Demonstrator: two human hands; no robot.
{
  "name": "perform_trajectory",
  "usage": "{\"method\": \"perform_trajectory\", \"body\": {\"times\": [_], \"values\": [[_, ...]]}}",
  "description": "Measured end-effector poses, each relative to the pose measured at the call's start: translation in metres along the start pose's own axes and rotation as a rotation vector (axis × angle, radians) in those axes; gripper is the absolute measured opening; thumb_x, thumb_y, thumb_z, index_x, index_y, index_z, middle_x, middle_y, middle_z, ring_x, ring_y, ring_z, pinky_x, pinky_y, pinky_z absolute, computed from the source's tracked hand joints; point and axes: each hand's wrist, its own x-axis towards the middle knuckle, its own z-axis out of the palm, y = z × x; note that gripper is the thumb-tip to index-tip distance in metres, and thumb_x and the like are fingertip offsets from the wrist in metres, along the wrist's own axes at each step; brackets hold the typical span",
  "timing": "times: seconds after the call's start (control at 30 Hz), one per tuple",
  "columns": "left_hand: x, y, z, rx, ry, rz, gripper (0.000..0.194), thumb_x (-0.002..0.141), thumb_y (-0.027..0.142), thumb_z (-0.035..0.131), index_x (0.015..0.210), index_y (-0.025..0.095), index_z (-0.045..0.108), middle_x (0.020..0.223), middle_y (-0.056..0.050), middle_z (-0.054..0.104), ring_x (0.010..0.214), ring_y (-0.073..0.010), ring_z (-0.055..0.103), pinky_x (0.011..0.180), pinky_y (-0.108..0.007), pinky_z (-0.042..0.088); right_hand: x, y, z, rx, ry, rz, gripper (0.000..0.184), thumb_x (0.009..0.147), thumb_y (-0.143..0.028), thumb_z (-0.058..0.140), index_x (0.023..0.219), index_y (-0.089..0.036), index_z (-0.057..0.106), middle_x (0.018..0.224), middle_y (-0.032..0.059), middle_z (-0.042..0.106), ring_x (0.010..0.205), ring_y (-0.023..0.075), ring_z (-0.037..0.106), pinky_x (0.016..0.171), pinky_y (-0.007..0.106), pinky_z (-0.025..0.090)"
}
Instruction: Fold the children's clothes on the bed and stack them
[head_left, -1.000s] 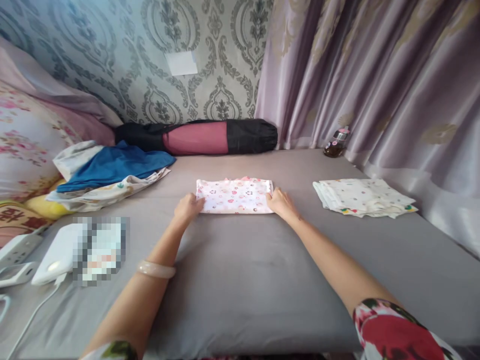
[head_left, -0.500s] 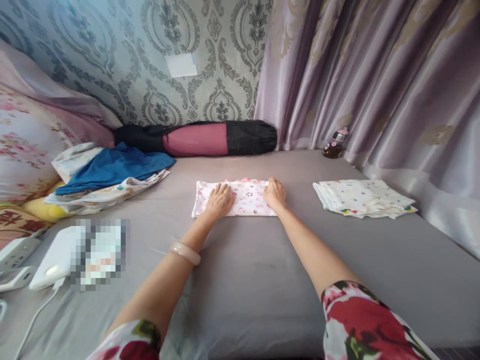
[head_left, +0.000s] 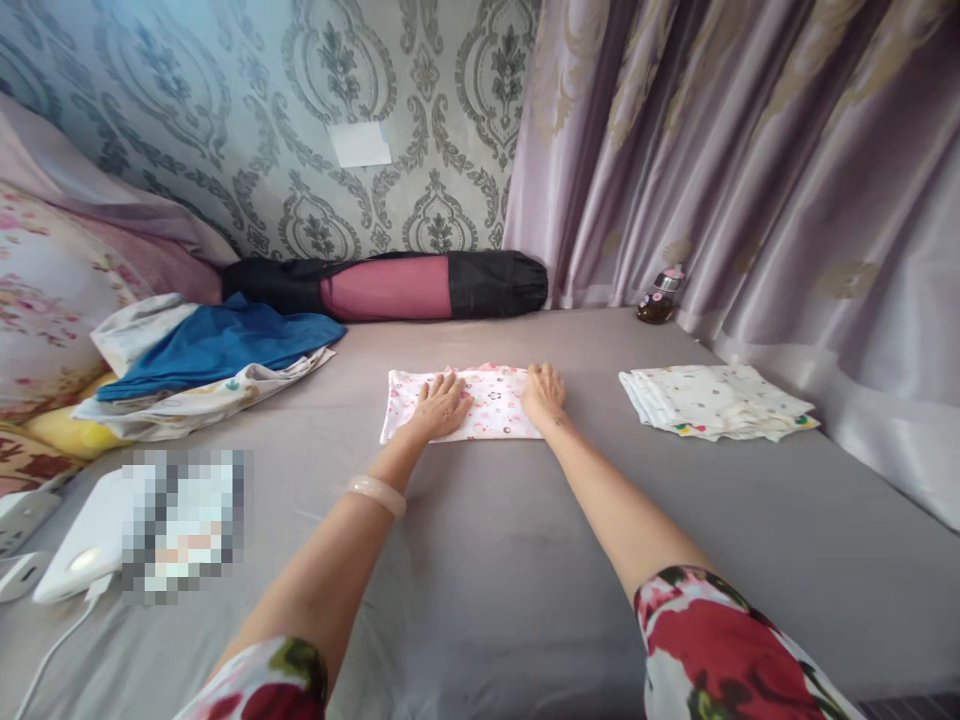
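Observation:
A white cloth with a small pink and red print (head_left: 491,402) lies folded into a long rectangle on the grey bed sheet. Pink ruffled fabric peeks out along its far edge. My left hand (head_left: 441,405) rests flat on the left half of the cloth, fingers spread. Over its right end lies my right hand (head_left: 544,395), fingers stretched forward and palm down, covering that edge. A pale bangle (head_left: 377,494) circles my left wrist.
Folded white printed clothes (head_left: 716,400) lie to the right, near a small bottle (head_left: 660,297) by the curtain. At the left are a heap with a blue garment (head_left: 225,345), a white charging device (head_left: 94,540) and a power strip (head_left: 26,515). A black and pink rolled bag (head_left: 386,287) lies along the wall.
My right hand has loosened from a curled hold at the cloth's right end to lie flatter over it. My left hand stays on the cloth. The view has shifted slightly.

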Motion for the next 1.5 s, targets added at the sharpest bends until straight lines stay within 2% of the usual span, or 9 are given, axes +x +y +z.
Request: {"method": "perform_trajectory", "body": {"times": [0.17,0.3,0.6,0.83,0.93,1.03,1.2,1.37,1.5], "values": [[-0.009,0.006,-0.011,0.026,0.077,-0.068,0.051,0.098,0.038,0.028,0.144,0.017,0.036,0.157,-0.012,0.03,0.146,-0.0285,0.022,0.116,-0.051,0.018,-0.021,-0.037,0.006,0.066,0.079,-0.328,0.041,0.096,-0.014,0.03,0.128,-0.015,0.054,0.135,0.0147,0.053,0.129,0.0256,0.041,0.108,0.04,0.027],[-0.016,0.004,-0.008,0.075,0.112,-0.038,0.048,0.098,0.031,0.026,0.141,0.017,0.041,0.154,-0.013,0.036,0.144,-0.0273,0.026,0.116,-0.051,0.019,-0.035,-0.062,0.021,0.114,0.013,-0.487,0.048,0.097,-0.024,0.03,0.142,-0.015,0.044,0.151,0.0103,0.039,0.143,0.0245,0.023,0.117,0.046,0.01],[-0.015,-0.009,0.017,0.132,0.114,-0.023,0.053,0.098,0.034,0.024,0.147,0.018,0.037,0.156,-0.01,0.033,0.146,-0.03,0.022,0.117,-0.052,0.014,-0.035,-0.058,0.037,0.075,-0.078,-0.473,0.054,0.097,-0.03,0.026,0.148,-0.015,0.036,0.157,0.0071,0.03,0.145,0.0225,0.022,0.118,0.048,0.007],[-0.012,-0.007,-0.001,0.116,0.06,0.012,0.047,0.098,0.032,0.028,0.141,0.02,0.043,0.151,-0.012,0.039,0.141,-0.0307,0.029,0.113,-0.054,0.025,-0.031,-0.062,0.031,0.065,-0.159,-0.458,0.055,0.097,-0.029,0.025,0.149,-0.016,0.035,0.158,0.0062,0.027,0.145,0.0233,0.021,0.118,0.05,0.009],[-0.006,-0.005,-0.006,0.098,0.099,0.026,0.045,0.097,0.033,0.031,0.137,0.02,0.046,0.148,-0.013,0.042,0.141,-0.0301,0.03,0.113,-0.053,0.025,-0.029,-0.061,0.027,0.069,-0.127,-0.46,0.055,0.097,-0.028,0.025,0.149,-0.015,0.035,0.158,0.007,0.028,0.146,0.0242,0.02,0.118,0.051,0.006],[-0.001,-0.001,0.001,0.078,0.161,-0.024,0.05,0.098,0.034,0.027,0.144,0.019,0.039,0.154,-0.012,0.035,0.145,-0.0302,0.023,0.116,-0.052,0.017,-0.029,-0.058,0.028,0.058,-0.084,-0.463,0.055,0.097,-0.028,0.025,0.149,-0.014,0.035,0.158,0.0074,0.027,0.146,0.0245,0.018,0.118,0.051,0.003],[0.0,0.0,0.016,0.077,0.142,-0.027,0.052,0.098,0.034,0.024,0.146,0.018,0.038,0.154,-0.01,0.036,0.144,-0.0298,0.026,0.116,-0.05,0.018,-0.031,-0.055,0.033,0.059,-0.101,-0.455,0.054,0.098,-0.029,0.024,0.15,-0.019,0.034,0.159,0.005,0.025,0.145,0.0231,0.021,0.118,0.049,0.006],[-0.003,0.0,0.012,0.076,0.164,-0.021,0.05,0.098,0.033,0.026,0.144,0.018,0.04,0.153,-0.01,0.037,0.143,-0.0292,0.027,0.116,-0.049,0.019,-0.031,-0.054,0.033,0.07,-0.107,-0.457,0.053,0.098,-0.03,0.025,0.15,-0.02,0.035,0.159,0.0043,0.025,0.145,0.0222,0.021,0.118,0.048,0.006],[-0.007,-0.003,0.009,0.049,0.233,-0.006,0.046,0.098,0.033,0.027,0.133,0.016,0.052,0.145,-0.01,0.049,0.138,-0.0244,0.037,0.115,-0.04,0.025,-0.03,-0.049,0.029,0.091,-0.09,-0.436,0.053,0.098,-0.029,0.027,0.15,-0.02,0.033,0.158,0.0054,0.028,0.145,0.0206,0.021,0.118,0.047,0.007]]}}
